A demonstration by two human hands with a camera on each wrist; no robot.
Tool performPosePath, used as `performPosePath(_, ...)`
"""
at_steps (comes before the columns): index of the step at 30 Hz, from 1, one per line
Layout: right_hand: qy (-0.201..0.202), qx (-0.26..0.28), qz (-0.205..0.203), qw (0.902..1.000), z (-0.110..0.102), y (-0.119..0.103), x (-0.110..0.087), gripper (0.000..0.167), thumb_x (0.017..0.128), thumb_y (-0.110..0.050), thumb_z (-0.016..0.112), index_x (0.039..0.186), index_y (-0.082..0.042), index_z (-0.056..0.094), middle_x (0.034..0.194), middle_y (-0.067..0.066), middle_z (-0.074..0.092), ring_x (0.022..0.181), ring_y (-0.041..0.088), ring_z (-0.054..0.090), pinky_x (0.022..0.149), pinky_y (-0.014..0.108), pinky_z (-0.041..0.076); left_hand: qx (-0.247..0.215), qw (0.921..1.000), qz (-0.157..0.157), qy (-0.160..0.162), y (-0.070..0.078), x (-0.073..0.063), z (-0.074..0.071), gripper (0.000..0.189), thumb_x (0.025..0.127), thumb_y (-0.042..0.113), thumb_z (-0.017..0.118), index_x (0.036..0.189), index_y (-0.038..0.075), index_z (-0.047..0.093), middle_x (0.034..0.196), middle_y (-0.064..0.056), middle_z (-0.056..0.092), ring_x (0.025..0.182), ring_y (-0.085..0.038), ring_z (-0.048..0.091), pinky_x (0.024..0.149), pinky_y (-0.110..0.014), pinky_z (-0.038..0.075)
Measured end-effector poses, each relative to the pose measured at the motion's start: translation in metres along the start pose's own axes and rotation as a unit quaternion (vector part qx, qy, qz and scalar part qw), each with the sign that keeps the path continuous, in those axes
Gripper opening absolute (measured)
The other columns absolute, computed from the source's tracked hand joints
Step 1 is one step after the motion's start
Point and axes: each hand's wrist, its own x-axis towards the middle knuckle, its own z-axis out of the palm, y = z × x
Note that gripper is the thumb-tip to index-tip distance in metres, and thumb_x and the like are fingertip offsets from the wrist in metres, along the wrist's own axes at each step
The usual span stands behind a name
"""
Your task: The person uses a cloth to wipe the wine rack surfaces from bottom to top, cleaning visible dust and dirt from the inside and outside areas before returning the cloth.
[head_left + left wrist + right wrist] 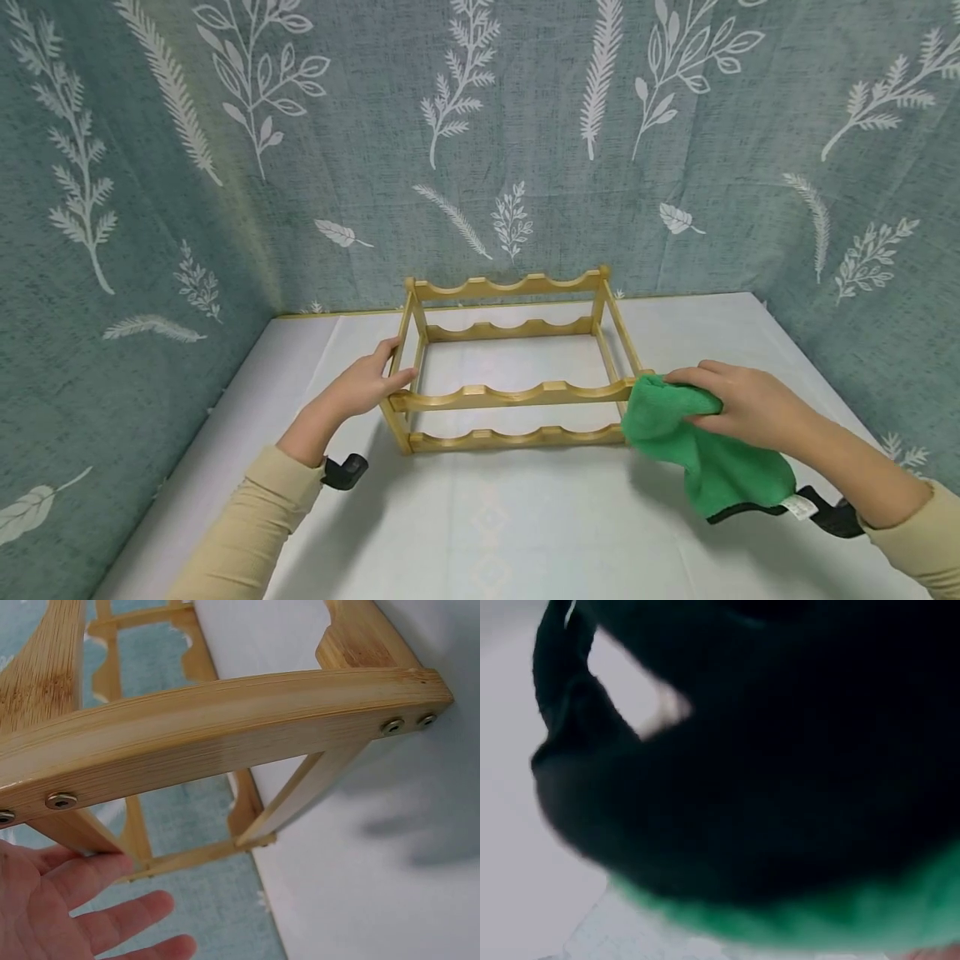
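A two-tier wooden wine rack [517, 398] with scalloped rails stands on the white-covered table. At its left side my left hand [365, 383] holds the upper side bar near the front corner, thumb across the bar. In the left wrist view several fingers [124, 922] of that hand extend beside the wood, and screw heads show on a rack bar [225, 739]. My right hand [750, 406] grips a green cloth [738, 479] with a dark edge and white tag. The cloth's bunched end covers the rack's front right corner. Its dark underside [742, 810] fills most of the right wrist view.
A white cover [487, 525] lies over the table. Behind it and along both sides hangs a blue-green curtain [375, 167] with white leaf prints, close behind the rack. Black wrist straps with small devices [345, 472] are on both wrists.
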Motion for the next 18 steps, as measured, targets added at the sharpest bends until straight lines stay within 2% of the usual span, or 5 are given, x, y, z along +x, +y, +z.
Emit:
performPosePath(3,0.015,-0.01,-0.002,0.9998,-0.006,0.0,0.003,0.051,0.067,-0.013,0.079,0.113,-0.015,0.059,0.086,-0.007,0.057,0.064,0.003,0.052,0.051,0.022,0.041,0.002,1.0,-0.001,-0.001,0.001,-0.001,0.0,0.086,0.089,0.06,0.038,0.146,0.001,0.011,0.137,-0.031,0.036,0.124,-0.043,0.038,0.096,-0.055,0.036)
performPosePath(6,0.009,-0.005,-0.001,0.9999,-0.01,-0.004,0.006,0.051,0.068,-0.014,0.079,0.115,-0.015,0.058,0.088,-0.007,0.057,0.065,0.004,0.053,0.051,0.023,0.04,0.002,1.0,-0.001,-0.001,0.0,-0.001,0.001,0.087,0.089,0.062,0.038,0.146,0.001,0.011,0.137,-0.031,0.036,0.124,-0.043,0.039,0.095,-0.055,0.036)
performPosePath(10,0.02,0.019,-0.028,0.9992,-0.005,-0.026,0.015,0.052,0.068,-0.014,0.078,0.115,-0.012,0.058,0.092,-0.003,0.06,0.07,0.009,0.059,0.055,0.026,0.046,0.006,1.0,-0.002,0.002,-0.002,0.0,0.002,0.086,0.089,0.062,0.036,0.146,0.002,0.011,0.137,-0.03,0.036,0.123,-0.043,0.039,0.095,-0.054,0.036)
performPosePath(14,0.025,0.031,-0.063,0.9972,0.02,-0.064,0.037,0.049,0.072,-0.02,0.076,0.116,-0.011,0.057,0.097,0.002,0.062,0.075,0.015,0.063,0.057,0.027,0.049,0.012,0.9999,-0.001,0.002,-0.003,0.002,0.001,0.087,0.088,0.064,0.034,0.146,0.003,0.011,0.138,-0.029,0.035,0.124,-0.042,0.039,0.096,-0.054,0.036)
performPosePath(18,0.007,-0.002,-0.096,0.9954,0.055,-0.109,0.072,0.05,0.077,-0.03,0.073,0.119,-0.013,0.054,0.093,0.004,0.06,0.071,0.015,0.061,0.05,0.022,0.045,0.012,0.9999,-0.003,0.003,-0.003,0.001,0.001,0.086,0.089,0.064,0.033,0.146,0.004,0.011,0.139,-0.029,0.035,0.124,-0.042,0.039,0.096,-0.055,0.035)
